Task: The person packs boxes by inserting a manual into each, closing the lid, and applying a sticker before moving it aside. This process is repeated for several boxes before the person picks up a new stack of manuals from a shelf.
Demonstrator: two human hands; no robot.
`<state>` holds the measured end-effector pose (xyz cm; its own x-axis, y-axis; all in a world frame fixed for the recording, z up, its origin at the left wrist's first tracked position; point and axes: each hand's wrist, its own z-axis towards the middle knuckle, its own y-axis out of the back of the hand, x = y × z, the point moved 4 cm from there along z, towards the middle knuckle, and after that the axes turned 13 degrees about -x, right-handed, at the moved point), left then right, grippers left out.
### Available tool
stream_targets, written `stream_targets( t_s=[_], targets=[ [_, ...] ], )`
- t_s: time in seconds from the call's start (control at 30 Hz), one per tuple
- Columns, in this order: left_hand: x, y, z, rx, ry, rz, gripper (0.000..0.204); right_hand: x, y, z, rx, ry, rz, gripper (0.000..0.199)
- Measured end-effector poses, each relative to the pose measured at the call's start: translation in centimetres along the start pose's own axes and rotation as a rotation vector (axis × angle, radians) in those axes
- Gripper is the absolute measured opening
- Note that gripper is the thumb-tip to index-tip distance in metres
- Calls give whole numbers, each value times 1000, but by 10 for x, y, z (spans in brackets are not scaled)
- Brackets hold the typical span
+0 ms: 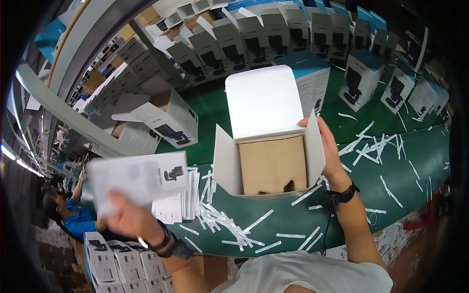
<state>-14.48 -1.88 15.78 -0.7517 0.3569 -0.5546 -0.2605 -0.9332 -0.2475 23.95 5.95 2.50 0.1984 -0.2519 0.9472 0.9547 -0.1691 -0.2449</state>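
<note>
In front of me stands an open white carton [226, 158], its lid raised at the back and its side flaps spread. A brown cardboard insert [271, 161] fills it, with dark notches at its near edge. My right hand [326, 149] grips the right flap, fingers behind it and thumb near the lid. To the left, my left hand [128, 216] holds up a white instruction booklet [141, 175] printed with a picture of a dark device; hand and booklet are slightly blurred. Beneath and beside it lies a pile of similar booklets [188, 198] on the green table.
White paper strips [222, 227] litter the green table [337, 234]. Printed boxes [254, 41] stand in a row along the back, with more at right [361, 80] and left [171, 119]. Packed white boxes [124, 263] sit below left. A co-worker in blue [78, 217] is at far left.
</note>
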Motion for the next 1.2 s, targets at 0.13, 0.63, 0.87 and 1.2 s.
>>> stream_targets(
  t_s=[0.13,0.63,0.87,1.2],
  targets=[
    [-136,-14,-8,-233,-104,-673,48,5,-13,1,38,27,69,27],
    [-56,-31,-99,916,-95,-324,60,75,-3,-48,376,664,-402,43],
    [-103,-36,-167,1137,-580,-390,56,120,-19,-38,183,540,-830,12],
    [-101,-28,-175,1051,-628,-327,51,112,-9,-25,31,559,-1192,12]
  ],
)
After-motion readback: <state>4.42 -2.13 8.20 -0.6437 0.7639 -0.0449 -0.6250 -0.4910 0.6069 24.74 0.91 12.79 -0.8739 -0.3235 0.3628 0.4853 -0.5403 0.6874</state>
